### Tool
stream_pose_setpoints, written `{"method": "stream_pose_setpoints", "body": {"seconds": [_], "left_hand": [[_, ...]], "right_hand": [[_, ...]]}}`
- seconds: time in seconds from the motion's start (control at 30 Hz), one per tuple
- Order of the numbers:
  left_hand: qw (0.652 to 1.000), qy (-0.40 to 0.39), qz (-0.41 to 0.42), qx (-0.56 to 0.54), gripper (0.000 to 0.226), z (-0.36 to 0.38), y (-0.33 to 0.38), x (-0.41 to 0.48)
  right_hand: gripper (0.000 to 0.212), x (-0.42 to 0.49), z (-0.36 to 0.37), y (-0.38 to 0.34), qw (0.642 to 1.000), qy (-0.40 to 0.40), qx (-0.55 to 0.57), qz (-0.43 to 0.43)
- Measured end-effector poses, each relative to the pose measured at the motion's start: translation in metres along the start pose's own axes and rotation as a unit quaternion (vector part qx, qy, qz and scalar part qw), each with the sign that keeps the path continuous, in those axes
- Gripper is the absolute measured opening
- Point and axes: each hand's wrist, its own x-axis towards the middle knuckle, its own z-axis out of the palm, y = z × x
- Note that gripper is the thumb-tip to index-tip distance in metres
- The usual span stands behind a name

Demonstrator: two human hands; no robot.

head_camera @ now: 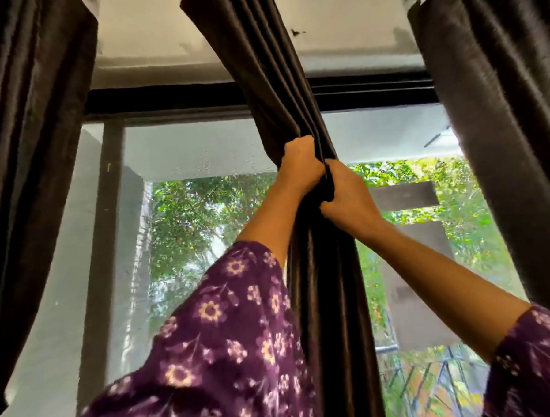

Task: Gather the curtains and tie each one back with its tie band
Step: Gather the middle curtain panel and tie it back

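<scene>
Middle curtain (331, 301), hanging vertically before the window (204, 231), is gripped as a bunched column, the left hand (298, 165) curled round it higher and the right hand (346, 198) clamped just below, touching; no tie band is seen.

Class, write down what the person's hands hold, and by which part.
The middle curtain, held partway down its length. The left hand grips its gathered folds just above the right hand, which grips them too.

Support: I see a pale panel (150, 33) across the top of frame.
Hanging there: left curtain (30, 125), middle curtain (260, 65), right curtain (500, 85), all dark.
</scene>
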Motion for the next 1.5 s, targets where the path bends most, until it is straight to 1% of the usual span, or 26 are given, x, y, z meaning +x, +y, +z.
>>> {"method": "stream_pose_setpoints", "body": {"seconds": [0.03,0.1,0.13,0.2,0.23,0.33,0.43,0.5,0.57,0.7,0.83,0.93,1.03,1.1,1.17,1.27,1.43,1.5], "left_hand": [[1.000,-0.012,0.004,0.001,0.009,0.003,0.005,0.006],[0.999,-0.034,0.018,-0.005,0.029,0.008,0.016,0.010],[0.999,-0.039,0.025,-0.020,0.031,0.009,0.018,0.009],[0.997,-0.037,0.018,-0.060,0.016,0.009,0.018,0.003],[0.997,-0.025,0.014,-0.078,0.006,0.009,0.013,0.000],[0.995,0.044,-0.002,-0.084,0.013,0.003,-0.001,-0.016],[0.991,0.119,-0.038,-0.050,0.013,-0.005,-0.014,-0.036],[0.990,0.127,-0.056,-0.009,0.018,-0.007,-0.023,-0.048],[0.991,0.121,-0.063,0.011,0.019,-0.008,-0.028,-0.061],[0.991,0.111,-0.072,0.037,0.013,-0.009,-0.031,-0.093],[0.990,0.100,-0.087,0.046,0.008,-0.007,-0.034,-0.123],[0.992,0.071,-0.100,0.039,0.013,-0.003,-0.039,-0.146],[0.991,0.050,-0.123,0.021,0.021,0.002,-0.044,-0.171],[0.989,0.036,-0.141,0.021,0.025,0.006,-0.048,-0.186],[0.989,0.026,-0.145,0.013,0.029,0.011,-0.050,-0.199],[0.989,0.016,-0.144,-0.006,0.036,0.021,-0.052,-0.217],[0.987,0.015,-0.160,-0.032,0.028,0.036,-0.056,-0.243],[0.985,0.009,-0.165,-0.040,0.029,0.040,-0.057,-0.252]], "right_hand": [[0.044,0.001,-0.003,0.003,1.000,0.000,0.005,0.014],[0.045,0.002,-0.009,0.009,0.999,-0.006,0.000,0.038],[0.043,0.002,-0.011,0.011,0.999,-0.004,-0.007,0.047],[0.033,0.001,-0.013,0.013,0.999,0.007,-0.001,0.048],[0.028,-0.001,-0.014,0.013,0.999,0.015,0.009,0.038],[0.027,-0.007,-0.014,0.007,0.999,0.040,0.015,-0.003],[0.022,-0.012,-0.007,0.000,0.999,0.042,-0.016,-0.024],[0.013,-0.019,-0.001,-0.006,0.998,0.035,-0.056,-0.016],[0.002,-0.030,0.007,-0.015,0.997,0.025,-0.075,-0.003],[0.014,-0.058,0.024,-0.030,0.997,0.019,-0.073,0.015],[0.010,-0.083,0.037,-0.036,0.999,0.000,-0.041,0.034],[0.012,-0.104,0.045,-0.037,0.999,-0.013,-0.016,0.044],[0.019,-0.125,0.053,-0.036,0.998,-0.023,0.019,0.048],[0.024,-0.140,0.059,-0.033,0.998,-0.033,0.022,0.056],[0.031,-0.154,0.064,-0.030,0.997,-0.043,0.027,0.066],[0.033,-0.174,0.067,-0.026,0.995,-0.051,0.036,0.078],[0.034,-0.202,0.065,-0.025,0.993,-0.063,0.043,0.089],[0.037,-0.210,0.063,-0.023,0.993,-0.067,0.053,0.086]]}}
